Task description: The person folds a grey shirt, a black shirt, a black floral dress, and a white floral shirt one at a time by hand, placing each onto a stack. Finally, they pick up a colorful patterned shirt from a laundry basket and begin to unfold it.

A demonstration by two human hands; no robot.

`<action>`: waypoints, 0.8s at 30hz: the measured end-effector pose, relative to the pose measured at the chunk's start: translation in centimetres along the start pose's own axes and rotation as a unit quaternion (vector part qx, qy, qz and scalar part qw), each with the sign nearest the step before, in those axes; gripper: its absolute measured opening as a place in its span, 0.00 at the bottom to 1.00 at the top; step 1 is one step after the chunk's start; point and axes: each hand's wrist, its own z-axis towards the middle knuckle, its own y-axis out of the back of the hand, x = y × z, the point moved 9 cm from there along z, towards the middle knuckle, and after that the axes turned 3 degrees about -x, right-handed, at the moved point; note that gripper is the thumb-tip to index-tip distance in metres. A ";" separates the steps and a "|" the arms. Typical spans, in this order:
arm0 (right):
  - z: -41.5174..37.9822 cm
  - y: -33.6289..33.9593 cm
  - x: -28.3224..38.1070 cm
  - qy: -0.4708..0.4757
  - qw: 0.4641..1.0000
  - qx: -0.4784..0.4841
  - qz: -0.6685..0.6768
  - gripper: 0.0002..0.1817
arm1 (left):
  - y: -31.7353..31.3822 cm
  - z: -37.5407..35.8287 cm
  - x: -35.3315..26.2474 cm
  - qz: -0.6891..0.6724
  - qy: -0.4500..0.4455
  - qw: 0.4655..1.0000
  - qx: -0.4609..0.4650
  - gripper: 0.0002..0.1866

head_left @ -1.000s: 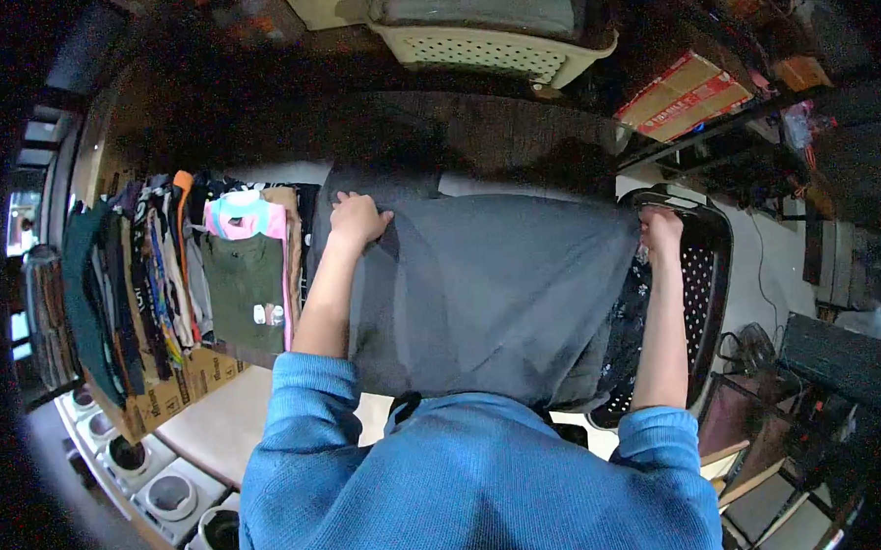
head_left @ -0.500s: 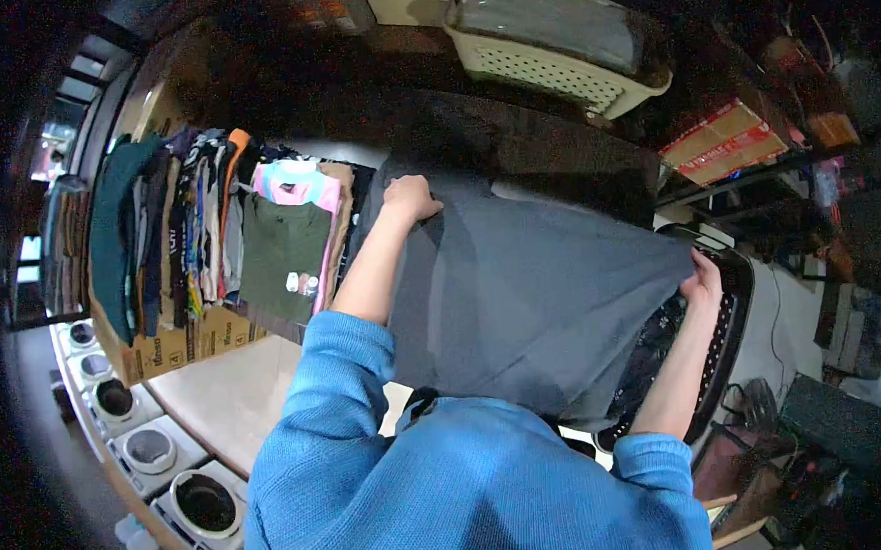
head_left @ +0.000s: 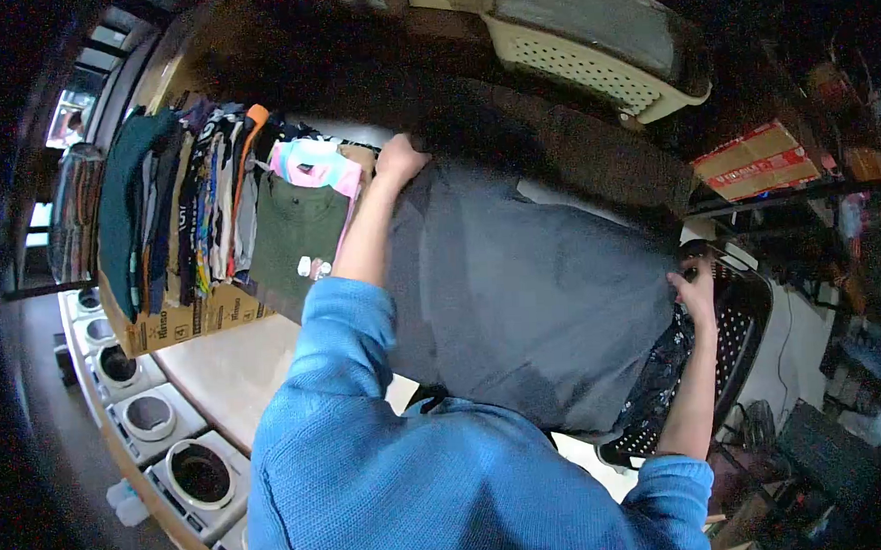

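Note:
A large grey garment (head_left: 539, 290) hangs spread between my two hands, in front of my blue sweater. My left hand (head_left: 398, 159) grips its upper left corner, close to the folded pink and green clothes (head_left: 305, 212). My right hand (head_left: 695, 288) grips the opposite corner over the black perforated basket (head_left: 743, 331). A dark patterned cloth (head_left: 661, 373) lies in that basket, partly hidden by the grey garment.
A cardboard box (head_left: 182, 321) holds a row of folded clothes at the left. A cream laundry basket (head_left: 588, 57) stands at the back. Red-and-brown cartons (head_left: 765, 158) sit on a shelf at the right. White machines (head_left: 163, 444) line the table's near left edge.
The view has swung left and down. My left hand has carried its corner of the grey garment up toward the folded clothes, and my right hand has dropped lower over the black basket.

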 end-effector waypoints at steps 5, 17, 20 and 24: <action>-1.0 -0.2 -1.7 -0.028 0.999 0.005 -0.040 0.31 | 2.5 1.4 -0.8 -0.137 -0.007 0.986 0.092 0.16; 1.4 2.4 2.8 0.016 0.998 -0.014 0.058 0.11 | 10.6 1.2 -4.4 -0.147 -0.157 0.976 -0.027 0.16; 4.3 6.9 3.3 0.064 0.988 -0.111 0.083 0.12 | 13.8 0.1 -6.1 -0.179 -0.143 0.958 -0.173 0.23; 4.1 11.4 8.3 0.124 0.941 -0.280 -0.145 0.17 | 13.3 -4.2 -8.6 -0.222 -0.291 0.894 -0.260 0.38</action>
